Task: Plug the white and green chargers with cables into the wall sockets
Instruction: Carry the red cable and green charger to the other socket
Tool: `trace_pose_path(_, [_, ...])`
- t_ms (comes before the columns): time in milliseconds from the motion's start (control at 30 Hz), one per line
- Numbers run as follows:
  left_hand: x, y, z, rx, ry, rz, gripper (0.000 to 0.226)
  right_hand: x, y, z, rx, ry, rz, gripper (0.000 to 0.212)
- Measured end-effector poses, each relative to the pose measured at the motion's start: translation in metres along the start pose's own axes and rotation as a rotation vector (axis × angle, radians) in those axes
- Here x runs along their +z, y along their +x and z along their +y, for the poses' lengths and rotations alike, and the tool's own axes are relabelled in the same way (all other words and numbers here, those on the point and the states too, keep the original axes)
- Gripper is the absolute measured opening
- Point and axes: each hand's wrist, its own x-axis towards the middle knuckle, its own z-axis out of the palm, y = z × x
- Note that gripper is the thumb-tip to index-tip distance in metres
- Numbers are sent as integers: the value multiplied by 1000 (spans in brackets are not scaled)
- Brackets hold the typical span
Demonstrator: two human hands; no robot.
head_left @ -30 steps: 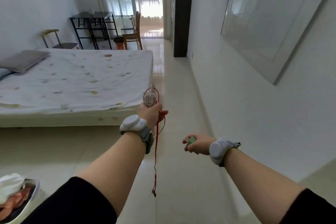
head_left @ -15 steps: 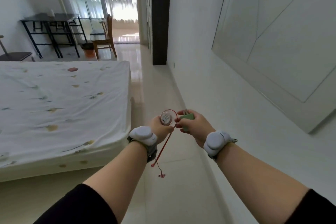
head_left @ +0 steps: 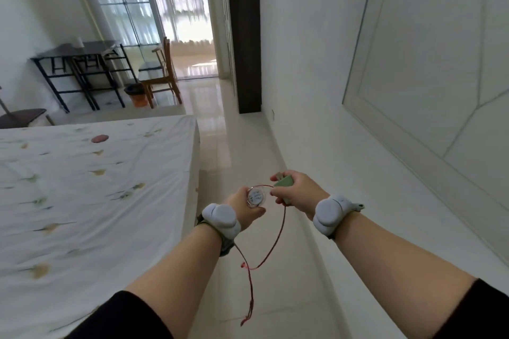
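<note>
You have both chargers off the floor and close together in front of you, at about 6 o'clock in the head view, over the strip of floor between the bed at 9 o'clock and the wall at 3 o'clock. Your left hand is closed round the white charger, its round face turned up toward you, so that grip is shut on it with the fingers curled under. Your right hand is wrapped round the green charger, thumb on top, with one end poking out past the fingers toward 12 o'clock; that reads as the plug end kept free, though the prongs are too small to make out.

The red cable runs from between your hands, sags in a loop below the wrists and trails down toward 6 o'clock, its end hanging clear of the floor. Holding the hands this near each other looks like a way to sort the cable before either plug goes in.

No socket shows clearly; a small mark low on the wall near the dark door frame at 12 o'clock could be one, but I cannot tell. Neither charger is plugged in yet.
</note>
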Motion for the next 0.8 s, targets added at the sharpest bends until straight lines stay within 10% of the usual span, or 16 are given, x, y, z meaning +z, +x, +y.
trace_pose_path(800, [-150, 525, -41, -99, -442, 40, 37, -40, 529, -105, -20, -197, -20, 22])
